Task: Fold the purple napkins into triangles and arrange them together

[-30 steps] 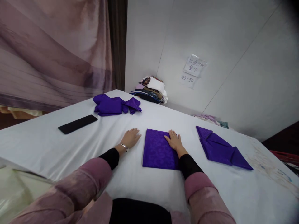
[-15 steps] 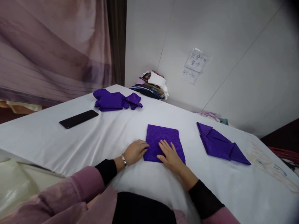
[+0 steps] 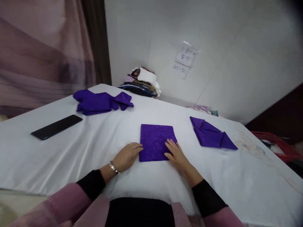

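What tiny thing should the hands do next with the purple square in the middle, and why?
Maybe the right hand should gently smooth the purple square toward its right edge. That edge slants outward, while the left one looks straighter, and the left hand has its fingertips there, so it could probably steady the cloth.

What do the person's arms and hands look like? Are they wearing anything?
Both the left hand and the right hand are bare, with no gloves. The left wrist wears a shiny silvery band; I can't tell whether it's a watch or bracelet. Each arm has a black cuff below a dusty-pink sleeve.
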`<state>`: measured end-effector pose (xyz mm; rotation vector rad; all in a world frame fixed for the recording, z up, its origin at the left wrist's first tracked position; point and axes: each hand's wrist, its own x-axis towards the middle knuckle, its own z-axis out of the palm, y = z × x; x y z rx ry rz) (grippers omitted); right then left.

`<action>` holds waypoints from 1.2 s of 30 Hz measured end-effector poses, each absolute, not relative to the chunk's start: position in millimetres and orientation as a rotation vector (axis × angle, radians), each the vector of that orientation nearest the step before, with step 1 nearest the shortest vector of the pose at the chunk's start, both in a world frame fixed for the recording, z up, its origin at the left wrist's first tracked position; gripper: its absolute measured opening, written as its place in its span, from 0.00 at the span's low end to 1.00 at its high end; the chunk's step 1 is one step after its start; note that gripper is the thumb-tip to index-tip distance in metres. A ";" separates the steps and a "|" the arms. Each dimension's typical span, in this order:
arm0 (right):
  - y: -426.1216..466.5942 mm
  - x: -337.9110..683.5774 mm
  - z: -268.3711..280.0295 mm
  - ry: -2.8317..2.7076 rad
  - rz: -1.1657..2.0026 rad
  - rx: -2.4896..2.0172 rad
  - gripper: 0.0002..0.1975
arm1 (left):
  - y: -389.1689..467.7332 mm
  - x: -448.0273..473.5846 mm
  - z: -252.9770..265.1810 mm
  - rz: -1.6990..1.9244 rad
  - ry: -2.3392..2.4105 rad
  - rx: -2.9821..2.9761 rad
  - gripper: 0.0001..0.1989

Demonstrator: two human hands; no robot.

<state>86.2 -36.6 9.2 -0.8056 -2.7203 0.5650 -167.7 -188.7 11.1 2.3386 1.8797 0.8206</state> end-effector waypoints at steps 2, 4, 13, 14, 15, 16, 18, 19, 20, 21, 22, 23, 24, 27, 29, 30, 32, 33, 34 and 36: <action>-25.9 106.5 9.2 -2.495 0.586 -0.895 0.25 | -190.8 -163.0 14.9 0.782 1.822 2.414 0.17; -17.3 127.4 6.6 -2.287 0.624 -1.013 0.23 | -190.9 -156.6 17.1 0.701 1.714 2.498 0.17; -15.5 158.2 -27.6 -2.101 0.799 -1.061 0.20 | -173.9 -133.6 15.3 0.370 1.822 2.638 0.14; -16.0 158.1 -29.2 -2.143 0.772 -1.033 0.22 | -173.5 -132.4 15.5 0.345 1.845 2.644 0.14; -16.5 158.0 -29.7 -2.185 0.738 -1.006 0.24 | -173.0 -132.0 15.8 0.325 1.866 2.643 0.14; -17.0 157.8 -29.2 -2.225 0.701 -0.982 0.26 | -172.1 -132.8 16.2 0.311 1.886 2.638 0.14; -18.6 156.8 -25.2 -2.301 0.642 -0.935 0.29 | -168.4 -139.1 16.9 0.302 1.930 2.616 0.13; -19.5 155.6 -22.1 -2.342 0.619 -0.908 0.31 | -165.5 -144.9 17.3 0.305 1.956 2.596 0.13; -20.4 153.7 -18.6 -2.386 0.599 -0.877 0.32 | -162.1 -152.4 17.5 0.318 1.982 2.571 0.12; -21.2 151.1 -15.0 -2.431 0.581 -0.840 0.33 | -158.4 -161.2 17.7 0.338 1.999 2.546 0.12; -21.7 147.7 -11.4 -2.477 0.569 -0.798 0.33 | -154.8 -170.6 17.7 0.365 1.997 2.524 0.12; -21.8 143.6 -8.0 -2.524 0.562 -0.753 0.34 | -151.3 -180.1 17.6 0.398 1.976 2.505 0.12; -21.4 138.7 -5.1 -2.568 0.562 -0.710 0.34 | -148.2 -189.2 17.3 0.439 1.943 2.486 0.11; -18.1 120.6 0.5 -2.687 0.582 -0.610 0.35 | -141.3 -210.3 16.4 0.578 1.873 2.357 0.11; -16.0 107.2 2.0 -2.741 0.588 -0.561 0.34 | -137.7 -219.0 16.1 0.654 1.897 2.179 0.11; -15.7 100.7 2.3 -2.758 0.589 -0.532 0.34 | -136.0 -222.3 16.2 0.676 1.917 2.072 0.11; -16.9 88.9 2.2 -2.767 0.591 -0.470 0.33 | -132.1 -227.9 16.5 0.695 1.935 1.860 0.12; -18.3 84.0 1.9 -2.762 0.595 -0.443 0.32 | -130.1 -230.2 16.9 0.702 1.928 1.772 0.12; -20.1 79.9 1.3 -2.753 0.602 -0.421 0.31 | -128.2 -232.3 17.4 0.703 1.912 1.704 0.13; -23.8 74.3 -0.5 -2.736 0.615 -0.397 0.30 | -125.2 -234.7 19.0 0.688 1.885 1.644 0.13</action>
